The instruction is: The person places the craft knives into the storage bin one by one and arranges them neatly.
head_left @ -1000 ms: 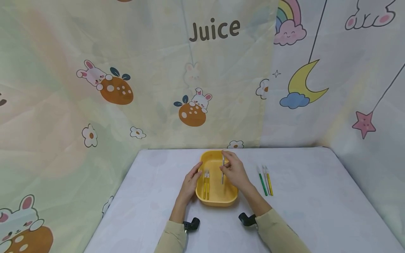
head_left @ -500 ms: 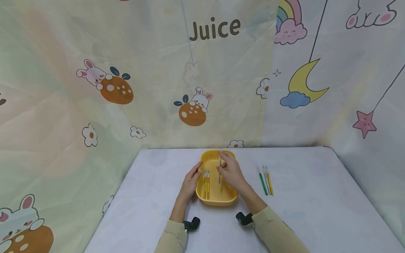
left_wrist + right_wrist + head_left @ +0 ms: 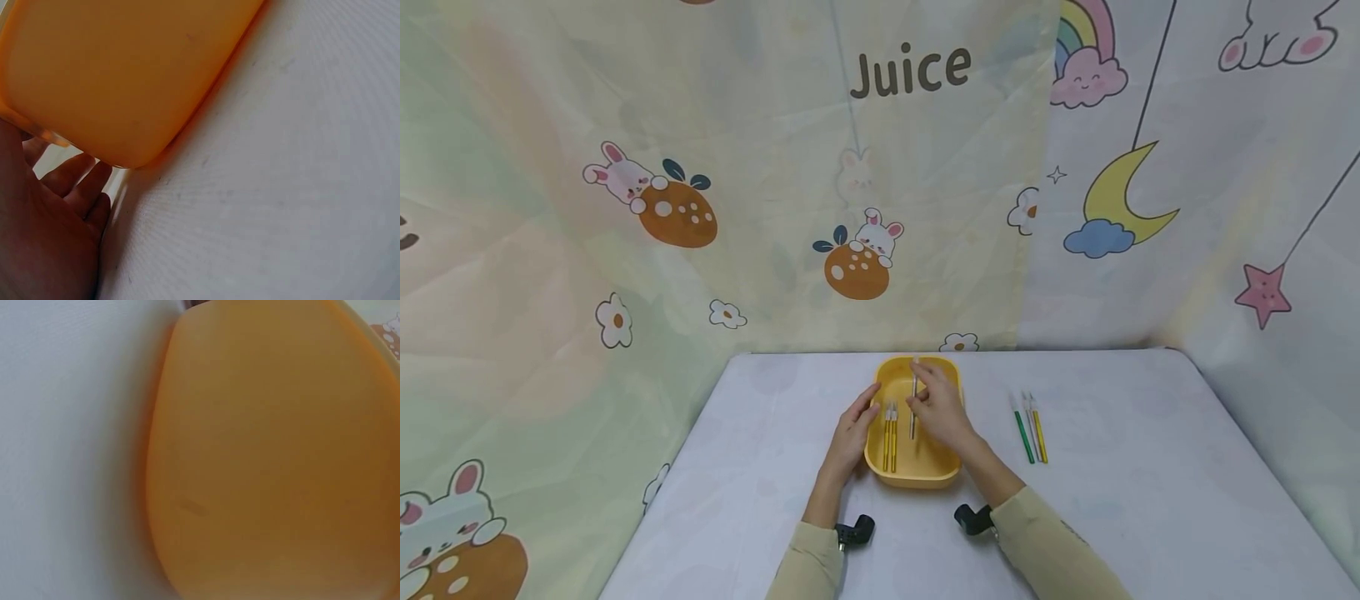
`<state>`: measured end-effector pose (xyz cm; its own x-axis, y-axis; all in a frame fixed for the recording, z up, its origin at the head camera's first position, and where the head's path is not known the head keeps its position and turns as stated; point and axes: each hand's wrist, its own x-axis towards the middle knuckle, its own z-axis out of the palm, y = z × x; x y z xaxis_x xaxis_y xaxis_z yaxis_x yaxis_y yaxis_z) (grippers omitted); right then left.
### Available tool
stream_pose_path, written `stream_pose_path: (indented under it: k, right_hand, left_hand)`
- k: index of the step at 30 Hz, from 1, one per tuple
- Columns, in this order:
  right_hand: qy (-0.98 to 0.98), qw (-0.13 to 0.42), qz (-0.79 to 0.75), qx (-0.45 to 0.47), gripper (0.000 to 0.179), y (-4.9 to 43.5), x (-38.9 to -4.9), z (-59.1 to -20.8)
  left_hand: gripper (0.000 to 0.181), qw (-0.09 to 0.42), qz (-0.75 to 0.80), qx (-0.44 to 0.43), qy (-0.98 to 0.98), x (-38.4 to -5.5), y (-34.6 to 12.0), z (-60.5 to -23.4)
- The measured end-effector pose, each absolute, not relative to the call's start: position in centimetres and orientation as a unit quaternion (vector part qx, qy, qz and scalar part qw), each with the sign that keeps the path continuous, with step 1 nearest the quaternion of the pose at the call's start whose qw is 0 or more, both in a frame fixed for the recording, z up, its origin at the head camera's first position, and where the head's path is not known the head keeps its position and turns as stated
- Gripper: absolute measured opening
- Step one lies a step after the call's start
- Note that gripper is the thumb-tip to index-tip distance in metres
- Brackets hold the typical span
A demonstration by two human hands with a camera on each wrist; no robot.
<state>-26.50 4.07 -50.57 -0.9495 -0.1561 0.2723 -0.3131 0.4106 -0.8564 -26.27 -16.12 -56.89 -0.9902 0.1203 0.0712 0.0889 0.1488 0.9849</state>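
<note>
A yellow tray (image 3: 925, 471) stands on the table with two slim yellow pen-like sticks (image 3: 890, 442) lying side by side inside, at its left. My left hand (image 3: 850, 429) rests against the tray's left wall, its fingers along the outside; the left wrist view shows them relaxed beside the wall. Over the tray, my right hand (image 3: 940, 406) pinches a slim silver pen-like stick (image 3: 913, 421) between thumb and fingers, its length pointing toward the near side. Whether that stick touches the tray floor I cannot tell. In the right wrist view the tray wall (image 3: 269, 456) hides the hand.
Right of the tray, a green stick (image 3: 1024, 437), a silver stick (image 3: 1032, 429) and a yellow stick (image 3: 1039, 435) lie together on the white-covered table (image 3: 1150, 500). A printed cloth (image 3: 775, 167) hangs behind the table's far edge.
My right hand has shifted left across the tray with the silver stick, nearer to the two yellow ones. The left hand and the tray have stayed in place.
</note>
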Motion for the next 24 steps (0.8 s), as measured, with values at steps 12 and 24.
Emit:
stream_pose_path:
  k: [12, 24]
  right_hand:
    - [-0.853, 0.073, 0.498, 0.140, 0.067, 3.2, -26.7, -51.4]
    - [-0.862, 0.061, 0.483, 0.141, 0.067, 2.8, -26.8, -51.6]
  left_hand:
    - [0.043, 0.012, 0.646, 0.064, 0.760, -26.4, -16.1, -56.9]
    - [0.043, 0.013, 0.644, 0.071, 0.761, -26.4, -16.1, -56.9]
